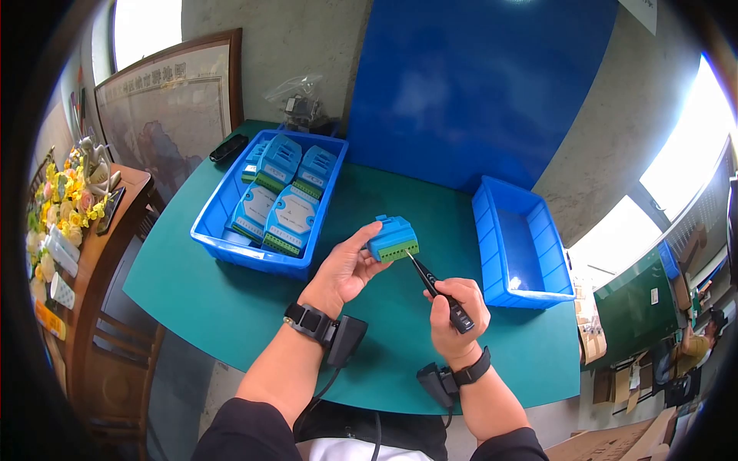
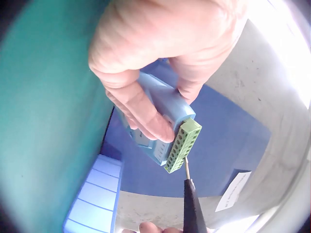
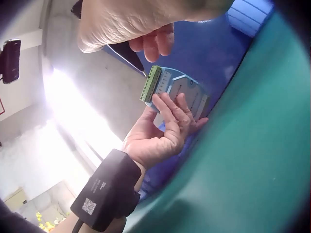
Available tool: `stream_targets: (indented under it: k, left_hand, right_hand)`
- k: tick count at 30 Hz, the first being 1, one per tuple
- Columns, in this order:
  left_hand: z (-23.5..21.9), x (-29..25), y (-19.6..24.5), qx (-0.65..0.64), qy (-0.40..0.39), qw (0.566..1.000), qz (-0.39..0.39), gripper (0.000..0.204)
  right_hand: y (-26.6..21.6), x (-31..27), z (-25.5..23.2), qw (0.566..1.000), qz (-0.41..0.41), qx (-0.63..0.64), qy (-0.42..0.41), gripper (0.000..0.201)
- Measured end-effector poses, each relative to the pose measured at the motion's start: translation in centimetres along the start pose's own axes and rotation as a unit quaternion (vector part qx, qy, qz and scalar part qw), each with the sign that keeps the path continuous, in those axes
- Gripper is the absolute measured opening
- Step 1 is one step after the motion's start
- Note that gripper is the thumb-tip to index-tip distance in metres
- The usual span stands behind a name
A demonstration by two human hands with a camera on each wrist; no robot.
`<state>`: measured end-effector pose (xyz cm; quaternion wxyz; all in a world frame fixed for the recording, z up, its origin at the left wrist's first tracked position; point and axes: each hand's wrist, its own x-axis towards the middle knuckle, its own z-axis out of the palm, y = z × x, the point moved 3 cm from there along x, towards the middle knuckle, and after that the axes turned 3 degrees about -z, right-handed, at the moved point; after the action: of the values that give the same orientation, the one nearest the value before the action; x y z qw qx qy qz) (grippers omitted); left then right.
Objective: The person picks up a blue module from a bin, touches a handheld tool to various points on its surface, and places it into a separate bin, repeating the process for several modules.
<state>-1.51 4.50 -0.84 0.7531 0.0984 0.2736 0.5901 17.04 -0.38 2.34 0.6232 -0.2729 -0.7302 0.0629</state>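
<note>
Above the middle of the table, the left hand grips a blue module, thumb on one side and fingers on the other. A green terminal strip with a row of holes runs along the module's edge. The right hand holds a black screwdriver with curled fingers. Its thin metal tip touches or nearly touches the strip; in the left wrist view the screwdriver meets the strip at its side. The right wrist view shows the module held by the left hand.
A blue bin with several blue modules stands at the left of the green table. Another blue bin stands at the right. Behind are a black object, a plastic bag and a blue panel. Cables hang from both wrists.
</note>
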Motion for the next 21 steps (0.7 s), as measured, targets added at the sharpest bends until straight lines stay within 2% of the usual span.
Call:
stream_targets:
  k: [4,7,13,16,19,21]
  left_hand:
    - [0.1,0.0,0.0,0.005,-0.008,1.000,-0.008,0.031]
    - [0.0,0.0,0.0,0.005,-0.011,1.000,-0.009,0.032]
    - [-0.3,0.3,0.1,0.007,-0.014,1.000,0.004,0.033]
    - [-0.3,0.2,0.2,0.020,-0.044,0.999,-0.018,0.033]
    - [-0.5,0.4,0.1,0.021,-0.052,0.998,-0.015,0.033]
    - [-0.7,0.5,0.1,0.069,-0.043,0.997,0.005,0.035]
  right_hand:
    - [0.2,-0.1,-0.3,1.000,-0.025,-0.009,0.010,0.013]
    - [0.0,0.0,-0.4,0.998,-0.004,0.049,0.044,0.011]
    - [0.7,0.1,-0.4,0.997,0.027,0.058,0.053,0.010]
    - [0.7,0.4,-0.8,0.994,0.045,0.071,0.068,0.011]
    - [1.0,0.4,-1.1,0.995,0.061,0.060,0.043,0.012]
    - [1.5,0.3,-1.1,0.990,0.076,0.088,0.075,0.013]
